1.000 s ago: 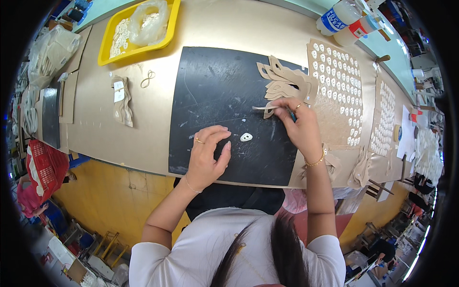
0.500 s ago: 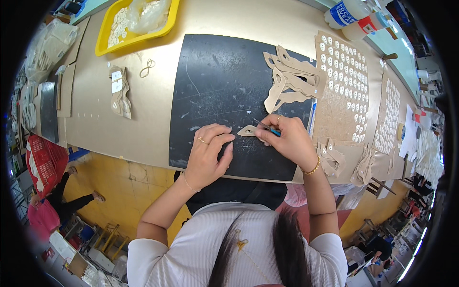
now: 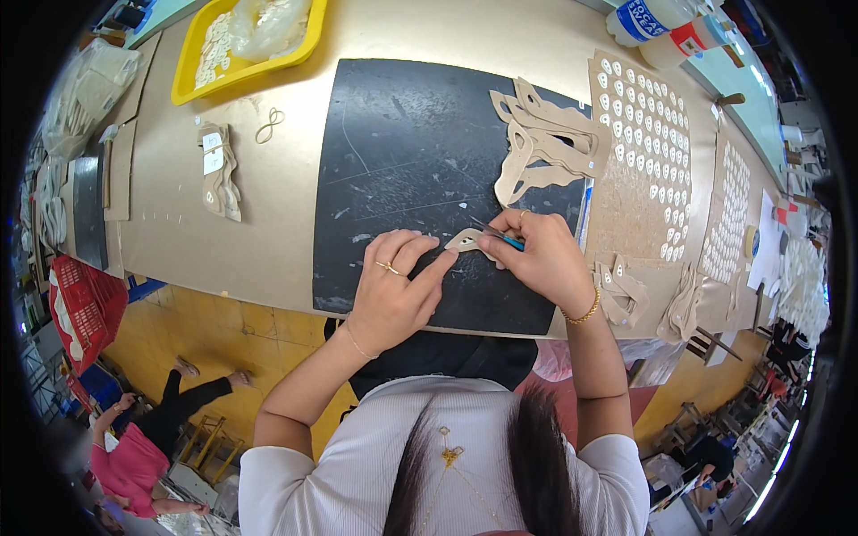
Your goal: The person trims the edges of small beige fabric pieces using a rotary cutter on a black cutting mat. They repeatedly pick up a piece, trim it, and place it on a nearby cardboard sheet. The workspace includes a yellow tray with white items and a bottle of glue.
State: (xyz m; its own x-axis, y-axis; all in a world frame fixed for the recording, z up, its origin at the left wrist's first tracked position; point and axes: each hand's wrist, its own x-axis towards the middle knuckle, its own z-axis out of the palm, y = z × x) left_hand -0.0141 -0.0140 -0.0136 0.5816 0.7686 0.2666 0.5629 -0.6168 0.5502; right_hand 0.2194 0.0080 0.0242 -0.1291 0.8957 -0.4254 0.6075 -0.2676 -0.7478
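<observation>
Positioning seems in hand: the right hand [image 3: 493, 243] grasps a blue-handled tool [image 3: 514, 242] and beige cutout [image 3: 458, 239]; the left hand [image 3: 399, 279], unclenched, touches the cutout's eight-o'clock tip. Next probably calls for steadying.

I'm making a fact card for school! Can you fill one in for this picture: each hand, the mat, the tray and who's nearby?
Left hand: fingertip at a small tan piece's left end
Right hand: holds a blue-handled tool at that piece's right end
Mat: black; tan cutouts piled toward its upper right
Tray: yellow, holding small white pieces and a see-through bag
Nearby: person in a pink top, lower left
</observation>
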